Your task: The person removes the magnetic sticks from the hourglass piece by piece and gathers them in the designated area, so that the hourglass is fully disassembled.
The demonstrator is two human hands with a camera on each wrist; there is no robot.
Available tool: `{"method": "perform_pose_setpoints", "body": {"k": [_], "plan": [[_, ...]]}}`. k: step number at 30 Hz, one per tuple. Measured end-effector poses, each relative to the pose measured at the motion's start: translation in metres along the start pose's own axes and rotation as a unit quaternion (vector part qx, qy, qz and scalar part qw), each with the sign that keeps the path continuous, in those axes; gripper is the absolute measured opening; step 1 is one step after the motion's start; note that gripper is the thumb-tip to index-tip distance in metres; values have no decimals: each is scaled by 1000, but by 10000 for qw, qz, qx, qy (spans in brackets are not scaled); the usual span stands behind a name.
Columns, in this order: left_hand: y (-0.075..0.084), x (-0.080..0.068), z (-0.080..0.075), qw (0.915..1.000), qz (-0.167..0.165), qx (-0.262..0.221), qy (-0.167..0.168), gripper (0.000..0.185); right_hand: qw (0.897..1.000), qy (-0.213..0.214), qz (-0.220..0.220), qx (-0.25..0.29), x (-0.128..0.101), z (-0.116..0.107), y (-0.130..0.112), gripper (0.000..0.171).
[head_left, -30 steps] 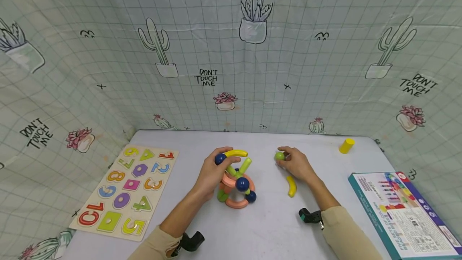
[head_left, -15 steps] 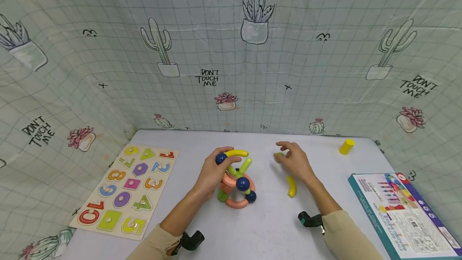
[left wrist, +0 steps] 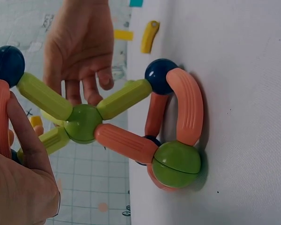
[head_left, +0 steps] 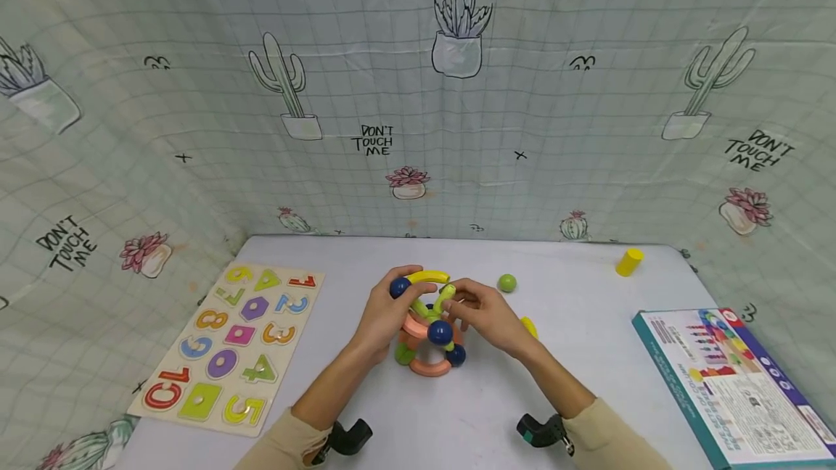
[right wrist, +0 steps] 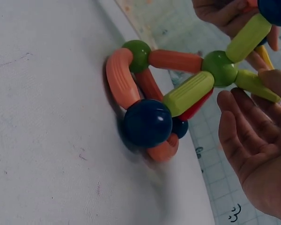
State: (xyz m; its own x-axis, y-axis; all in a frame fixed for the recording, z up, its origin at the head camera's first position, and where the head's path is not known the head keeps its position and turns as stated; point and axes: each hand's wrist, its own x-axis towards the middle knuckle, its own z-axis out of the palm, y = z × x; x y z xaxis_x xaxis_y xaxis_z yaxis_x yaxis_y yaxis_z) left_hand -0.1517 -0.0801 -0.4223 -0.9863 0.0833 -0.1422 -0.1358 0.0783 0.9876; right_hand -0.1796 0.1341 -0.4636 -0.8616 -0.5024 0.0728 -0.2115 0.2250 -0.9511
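Pinching right hand [head_left: 482, 314]: thumb and fingers hold a light-green stick [right wrist: 248, 83] that juts from the model's green middle ball [left wrist: 84, 124]; half a second ago this hand was over by the loose green ball.
Left hand [head_left: 382, 314]: fingers and thumb grip a blue ball [head_left: 400, 287] at the model's upper part, much as they did in the earlier pictures.
Yellow bar [head_left: 429, 276]: curved, reaching out from that gripped ball toward the right hand.
Model [head_left: 440, 333]: between the two hands, its lower ring of orange pieces [left wrist: 189, 105] and balls seeming to rest on the table [head_left: 483, 419]; its shape looks unchanged.
What the shift means: both hands are now on the model, where only the left was before; I judge that it is now steadied from two sides, and that a pull on the stick could disturb the joint at the middle ball.
Loose green ball [head_left: 506, 283]: let go, now lying by itself on the table beyond the right hand, apart from the model.
Loose yellow piece [head_left: 530, 326]: now partly hidden behind the right hand and wrist.
Yellow cylinder [head_left: 630, 262]: near the far right corner, well apart from the hands.
Sides of the table: number board [head_left: 225, 347] on the left, printed box [head_left: 751, 390] on the right.
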Motion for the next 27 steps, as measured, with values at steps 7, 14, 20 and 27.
{"method": "perform_pose_setpoints", "body": {"k": [7,14,20,27], "plan": [[0,-1,0,10000,27,28,51,52,9997,112,183,83,0,8,-4,33],[-1,0,1,10000,28,13,69,52,9989,277,196,-333,0,10,-8,38],[-2,0,1,10000,71,-48,-23,53,9984,314,103,-467,0,11,-7,40],[-2,1,1,10000,39,19,81,53,9881,676,-252,-1359,-1,14,-9,34]]}}
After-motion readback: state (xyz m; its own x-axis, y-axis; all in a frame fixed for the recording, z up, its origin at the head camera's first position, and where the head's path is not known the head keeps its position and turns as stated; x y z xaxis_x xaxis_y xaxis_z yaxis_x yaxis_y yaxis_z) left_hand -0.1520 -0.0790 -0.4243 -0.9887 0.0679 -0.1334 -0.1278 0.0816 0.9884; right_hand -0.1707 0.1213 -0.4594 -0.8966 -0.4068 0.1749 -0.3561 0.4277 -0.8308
